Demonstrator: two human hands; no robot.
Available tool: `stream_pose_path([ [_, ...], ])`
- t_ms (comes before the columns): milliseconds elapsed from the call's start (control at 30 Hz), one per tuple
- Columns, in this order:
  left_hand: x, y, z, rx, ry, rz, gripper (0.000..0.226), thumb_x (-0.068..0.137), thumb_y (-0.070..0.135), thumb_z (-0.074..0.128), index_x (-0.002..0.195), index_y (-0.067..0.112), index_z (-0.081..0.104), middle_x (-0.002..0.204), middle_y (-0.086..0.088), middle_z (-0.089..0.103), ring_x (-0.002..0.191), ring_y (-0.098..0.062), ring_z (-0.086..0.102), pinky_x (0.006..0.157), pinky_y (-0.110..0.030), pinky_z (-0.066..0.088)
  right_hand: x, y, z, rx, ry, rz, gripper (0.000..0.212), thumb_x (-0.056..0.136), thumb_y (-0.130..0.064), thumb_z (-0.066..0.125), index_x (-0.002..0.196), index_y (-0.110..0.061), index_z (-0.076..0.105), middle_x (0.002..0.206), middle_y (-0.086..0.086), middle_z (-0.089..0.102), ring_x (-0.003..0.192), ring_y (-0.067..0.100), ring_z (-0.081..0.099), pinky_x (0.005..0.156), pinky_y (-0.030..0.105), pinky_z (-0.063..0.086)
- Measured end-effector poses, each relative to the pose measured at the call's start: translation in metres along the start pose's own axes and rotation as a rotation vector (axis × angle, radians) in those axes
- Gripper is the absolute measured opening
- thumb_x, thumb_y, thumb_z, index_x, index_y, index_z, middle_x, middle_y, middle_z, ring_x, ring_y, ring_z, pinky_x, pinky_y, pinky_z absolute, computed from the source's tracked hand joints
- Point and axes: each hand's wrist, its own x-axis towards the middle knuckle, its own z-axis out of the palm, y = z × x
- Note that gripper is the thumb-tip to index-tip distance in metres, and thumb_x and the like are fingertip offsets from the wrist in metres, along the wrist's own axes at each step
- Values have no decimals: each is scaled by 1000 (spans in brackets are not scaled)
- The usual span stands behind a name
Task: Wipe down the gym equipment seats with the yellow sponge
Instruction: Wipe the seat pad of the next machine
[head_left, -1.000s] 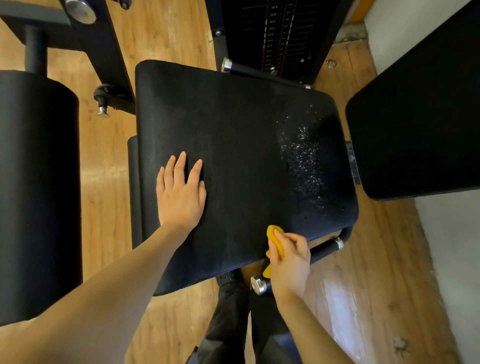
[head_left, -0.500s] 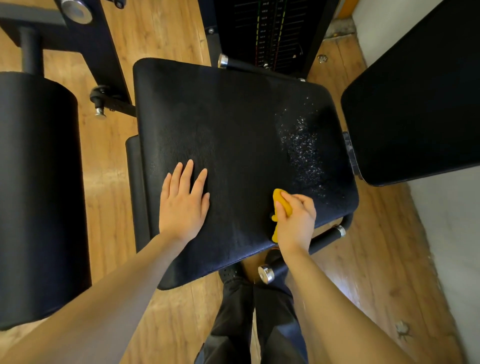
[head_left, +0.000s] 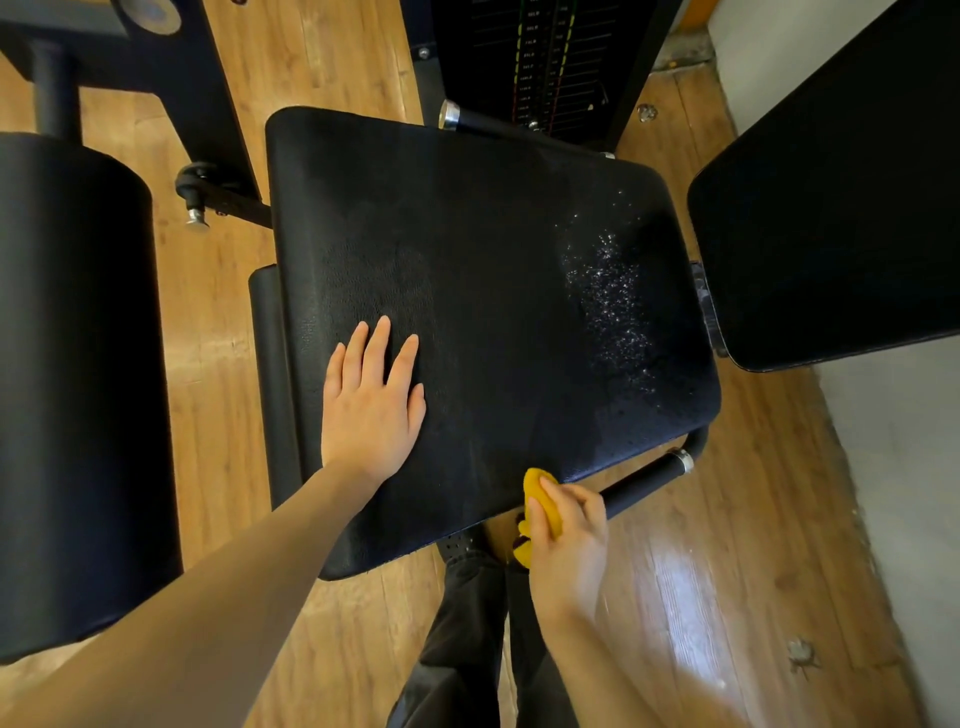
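Observation:
A black padded seat (head_left: 498, 291) fills the middle of the view. White droplets (head_left: 613, 306) speckle its right part. My left hand (head_left: 371, 400) lies flat on the seat's near left area, fingers straight. My right hand (head_left: 566, 540) grips the yellow sponge (head_left: 543, 506) at the seat's near edge, mostly off the pad and over the floor. My fingers hide much of the sponge.
A black roller pad (head_left: 78, 384) stands at the left and a black back pad (head_left: 831, 208) at the right. A handle bar with a chrome cap (head_left: 644, 478) sticks out under the seat's near right corner. The weight stack (head_left: 540, 67) is behind. My dark trouser legs (head_left: 467, 634) show below, on a wooden floor (head_left: 727, 571).
My right hand with the sponge slid up onto the seat, then pulled back toward me to the near edge. My left hand stayed flat on the seat.

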Motion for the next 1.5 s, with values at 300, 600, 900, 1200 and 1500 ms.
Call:
stream_pose_path([
  [300,-1,0,-1,14,1,4,50,99,38,38,146,20,38,156,-12,29,146,-32,20,119,-47,14,71,-45,13,-7,4,-85,28,93,-19,61,120,-15,66,117,-4,48,99,17,55,64,1,42],
  [600,-1,0,0,0,18,3,50,97,36,44,144,18,42,154,-13,32,144,-34,24,118,-49,17,-9,-21,17,-28,-5,-84,30,84,-19,72,114,-19,69,111,-6,53,92,15,62,68,5,45],
  [900,1,-1,2,7,19,0,50,97,37,44,144,20,42,154,-12,32,144,-32,24,118,-48,17,29,-48,13,12,23,-98,27,90,-15,66,116,-13,68,111,-8,44,99,13,52,67,0,39],
  [1200,0,-1,2,4,20,2,49,99,38,41,145,21,40,155,-11,30,145,-32,22,118,-47,14,51,-53,29,-10,8,-63,29,93,-21,61,122,-19,65,115,-8,44,99,21,56,62,6,48],
  [1500,0,-2,1,-14,42,12,49,97,36,45,143,20,44,153,-12,34,144,-33,25,118,-48,17,-43,-33,33,75,27,4,29,85,-30,64,114,-27,67,111,-19,42,95,19,62,72,35,59],
])
